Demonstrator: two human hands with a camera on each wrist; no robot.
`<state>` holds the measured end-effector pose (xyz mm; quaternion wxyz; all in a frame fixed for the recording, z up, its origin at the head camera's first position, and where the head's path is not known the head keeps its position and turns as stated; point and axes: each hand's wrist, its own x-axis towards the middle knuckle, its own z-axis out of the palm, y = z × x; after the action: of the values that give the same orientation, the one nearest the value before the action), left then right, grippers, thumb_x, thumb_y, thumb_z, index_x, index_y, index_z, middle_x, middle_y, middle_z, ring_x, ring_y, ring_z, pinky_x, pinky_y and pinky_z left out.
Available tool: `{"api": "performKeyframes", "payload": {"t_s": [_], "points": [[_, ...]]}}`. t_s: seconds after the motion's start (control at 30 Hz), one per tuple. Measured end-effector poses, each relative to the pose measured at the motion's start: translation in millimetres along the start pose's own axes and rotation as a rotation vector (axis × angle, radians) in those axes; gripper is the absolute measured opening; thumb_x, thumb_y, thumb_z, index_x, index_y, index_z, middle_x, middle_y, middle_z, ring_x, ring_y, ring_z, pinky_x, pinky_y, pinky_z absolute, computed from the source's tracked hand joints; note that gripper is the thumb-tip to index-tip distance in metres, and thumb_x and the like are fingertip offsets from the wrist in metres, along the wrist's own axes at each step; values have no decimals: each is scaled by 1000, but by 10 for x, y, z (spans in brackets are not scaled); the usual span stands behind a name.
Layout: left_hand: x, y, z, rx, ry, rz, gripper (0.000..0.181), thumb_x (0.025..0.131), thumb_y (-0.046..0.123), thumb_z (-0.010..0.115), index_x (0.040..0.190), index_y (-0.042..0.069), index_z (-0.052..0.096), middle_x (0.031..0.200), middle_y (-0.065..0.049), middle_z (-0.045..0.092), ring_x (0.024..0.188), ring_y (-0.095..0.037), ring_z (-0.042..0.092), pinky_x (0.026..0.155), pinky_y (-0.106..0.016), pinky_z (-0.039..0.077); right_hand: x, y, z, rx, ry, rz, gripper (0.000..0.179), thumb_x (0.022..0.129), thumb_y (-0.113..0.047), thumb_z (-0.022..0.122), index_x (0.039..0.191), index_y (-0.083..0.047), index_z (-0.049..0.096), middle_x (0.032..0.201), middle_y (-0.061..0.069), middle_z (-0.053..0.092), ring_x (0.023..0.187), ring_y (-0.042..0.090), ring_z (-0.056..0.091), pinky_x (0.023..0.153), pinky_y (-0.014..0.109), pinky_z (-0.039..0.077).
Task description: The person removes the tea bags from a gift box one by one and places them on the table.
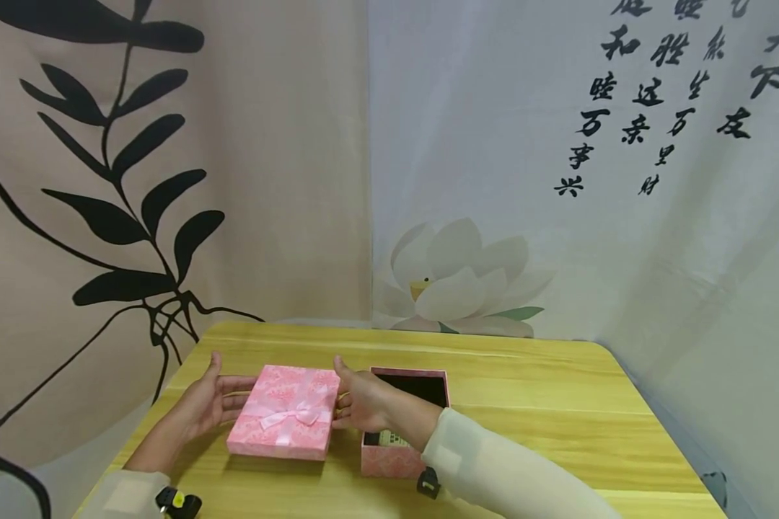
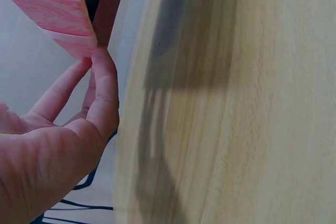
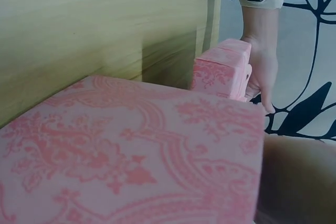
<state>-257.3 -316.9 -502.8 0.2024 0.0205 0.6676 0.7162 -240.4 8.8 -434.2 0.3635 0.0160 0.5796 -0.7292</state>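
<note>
A pink patterned box lid [image 1: 269, 393] with a pale ribbon bow is held level between my two hands, apart from the table. My left hand [image 1: 204, 407] touches its left edge with extended fingers and its thumb raised; in the left wrist view the fingertips [image 2: 102, 66] meet the lid's rim. At the lid's right edge is my right hand [image 1: 370, 400], thumb up, its fingers partly hidden. Under the right forearm stands the uncovered pink box [image 1: 389, 463], dark inside, holding a small beige object [image 1: 392, 438] whose kind is unclear. The box fills much of the right wrist view.
The yellow wood-grain table [image 1: 526, 425] has rounded far corners. Behind it hang pale curtains [image 1: 285, 180] printed with dark leaves, a lotus and writing. Dark cables [image 2: 84, 205] run past the table's edge in the left wrist view.
</note>
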Motion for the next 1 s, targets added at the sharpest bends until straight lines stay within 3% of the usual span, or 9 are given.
{"api": "performKeyframes", "payload": {"t_s": [0.07,0.3,0.43,0.6,0.8,1.0], "points": [[-4,-1,-1,-1,-19,1,114,94,80,8,147,-16,40,138,-26,61,112,-22,70,99,-43,57,15,8,2,-1,2,2,105,104,-63,43,152,23,7,153,53,9,146,64,11,119,68,23],[21,-29,60,12,97,-35,119,90,85,12,145,-16,44,139,-31,59,113,-30,69,97,-48,58,71,43,15,11,27,19,110,101,-65,48,154,21,5,155,52,4,146,64,9,118,70,22],[27,-54,78,27,122,-49,121,89,86,12,145,-17,42,143,-34,53,118,-34,66,98,-50,57,80,42,28,9,35,30,111,100,-65,50,155,19,6,157,49,3,147,63,9,118,70,21],[32,-79,49,10,113,-52,122,89,86,13,147,-18,37,146,-37,48,121,-35,65,99,-51,56,109,50,53,6,77,17,108,100,-64,52,155,19,10,157,48,7,146,63,15,117,70,25],[27,-121,11,-52,85,-75,122,90,86,15,149,-19,33,141,-34,55,118,-31,67,100,-51,56,143,87,87,-33,149,-13,104,99,-62,55,153,19,19,153,46,20,141,65,27,111,71,35],[28,-156,18,-29,136,-88,123,89,87,16,149,-19,34,140,-34,56,116,-31,67,98,-51,57,172,98,127,-77,147,-9,101,99,-62,55,156,13,21,155,43,24,140,65,28,110,72,35]]}}
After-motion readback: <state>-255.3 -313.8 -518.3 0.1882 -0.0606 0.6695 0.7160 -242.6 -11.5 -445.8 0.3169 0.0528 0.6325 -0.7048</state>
